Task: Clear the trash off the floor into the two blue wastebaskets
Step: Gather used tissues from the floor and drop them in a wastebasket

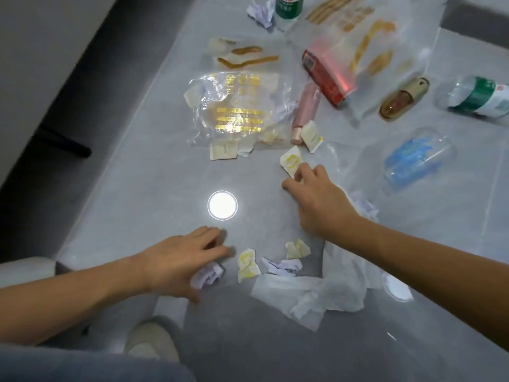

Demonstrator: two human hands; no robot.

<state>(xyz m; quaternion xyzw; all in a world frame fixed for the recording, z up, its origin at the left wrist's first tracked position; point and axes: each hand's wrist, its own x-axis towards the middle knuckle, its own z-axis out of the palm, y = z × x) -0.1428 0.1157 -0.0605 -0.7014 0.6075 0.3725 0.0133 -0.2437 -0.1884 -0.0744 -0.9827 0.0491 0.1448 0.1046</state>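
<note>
Two bare hands reach over the littered grey floor [143, 188]. The left hand [179, 260] curls around a crumpled white paper ball [206, 275], while the right hand [316, 199] pinches a yellow-printed packet [290, 161] just below the pink tube [305, 113]; neither blue wastebasket is in view

Left hand [179, 261], palm down, fingers curled in a loose grip, forearm entering from lower left. Right hand [316, 199] reaches farther forward, fingertips [298, 172] pinched, forearm extending from the right edge.
</note>
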